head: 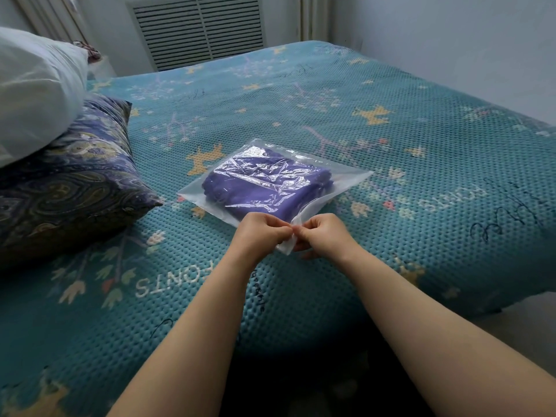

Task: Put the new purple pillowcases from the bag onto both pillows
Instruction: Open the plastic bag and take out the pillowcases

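- Hands: we count two, left hand and right hand, each pinching the near edge of the clear bag, knuckles touching.
- Bag lies on the teal bed cover, near corner lifted; we judge it not yet open.
- Purple pillowcases sit folded inside; one stack, count within we cannot tell.
- Risk: thin plastic may tear unevenly if we pull the sides apart hard.
- Risk: slick film may slip from the pinch, so the seal stays closed.
- Risk: bag may slide off the bed edge near us.
- Pillows: two, white pillow stacked on patterned pillow, at left, well apart from the bag.
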